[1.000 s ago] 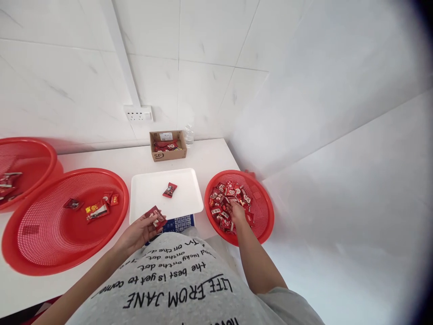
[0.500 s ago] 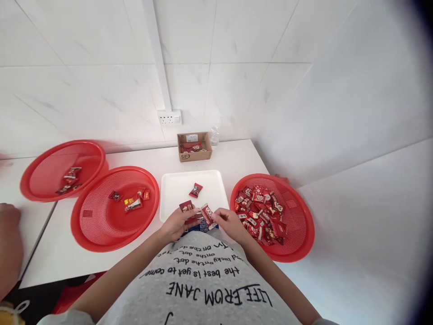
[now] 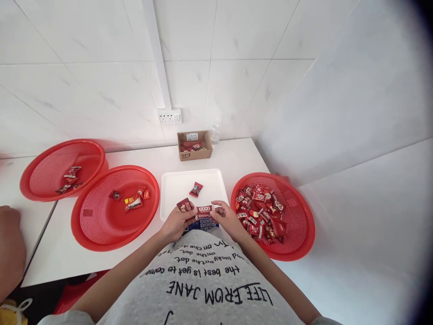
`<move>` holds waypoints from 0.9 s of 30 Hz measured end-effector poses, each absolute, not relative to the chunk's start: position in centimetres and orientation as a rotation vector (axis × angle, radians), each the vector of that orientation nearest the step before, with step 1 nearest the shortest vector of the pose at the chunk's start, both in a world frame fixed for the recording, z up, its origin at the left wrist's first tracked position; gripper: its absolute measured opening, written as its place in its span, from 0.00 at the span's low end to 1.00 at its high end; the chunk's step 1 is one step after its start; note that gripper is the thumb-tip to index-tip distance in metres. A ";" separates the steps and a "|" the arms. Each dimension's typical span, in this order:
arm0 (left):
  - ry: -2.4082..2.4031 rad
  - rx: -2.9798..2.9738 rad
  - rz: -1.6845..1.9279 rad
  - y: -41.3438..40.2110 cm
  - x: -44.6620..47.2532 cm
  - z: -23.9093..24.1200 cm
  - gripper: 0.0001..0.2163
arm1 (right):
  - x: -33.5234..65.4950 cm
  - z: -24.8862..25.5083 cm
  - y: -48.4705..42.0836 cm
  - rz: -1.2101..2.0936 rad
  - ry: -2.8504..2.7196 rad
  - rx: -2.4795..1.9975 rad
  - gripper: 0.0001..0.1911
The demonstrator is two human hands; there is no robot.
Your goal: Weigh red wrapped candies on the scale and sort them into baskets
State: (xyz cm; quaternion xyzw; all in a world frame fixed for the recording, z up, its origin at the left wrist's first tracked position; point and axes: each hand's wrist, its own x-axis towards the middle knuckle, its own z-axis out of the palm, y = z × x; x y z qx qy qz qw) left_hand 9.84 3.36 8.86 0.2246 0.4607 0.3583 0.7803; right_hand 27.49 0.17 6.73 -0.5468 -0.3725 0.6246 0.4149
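Observation:
Between my hands, a red wrapped candy (image 3: 204, 211) with dotted white ends is stretched level over the tray's near edge. The fingers of my left hand (image 3: 176, 224) pinch its left end and also hold a dark red packet (image 3: 183, 205). At the other end, my right hand (image 3: 226, 220) grips the candy between thumb and finger. One small red candy (image 3: 195, 189) lies on the white tray (image 3: 169, 180) beyond my hands. Partly hidden beneath the held candy is a blue printed thing (image 3: 207, 222), close to my shirt.
To the right, a red basket (image 3: 306, 221) holds many red candies. Two more red baskets, a near one (image 3: 91, 239) and a far one (image 3: 30, 176), stand left with several candies each. A cardboard box (image 3: 195, 155) sits behind the tray beside clear plastic (image 3: 214, 134). Another person's arm (image 3: 11, 248) is far left.
The candy between my hands has turned from slanted to level, with its printed face up. My right hand has shifted its fingers on the candy's right end. The baskets look the same.

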 end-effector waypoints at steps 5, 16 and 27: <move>1.000 0.511 0.724 3.2 9.9 8.9 0.12 | 27.2 6.8 0.1 1.607 -0.881 -1.339 0.17; 1.071 0.623 0.689 3.3 10.1 9.4 0.13 | 27.0 6.8 0.0 1.612 -0.942 -1.347 0.16; 1.049 0.631 0.705 3.4 10.1 9.2 0.13 | 26.9 6.6 0.0 1.598 -0.959 -1.442 0.19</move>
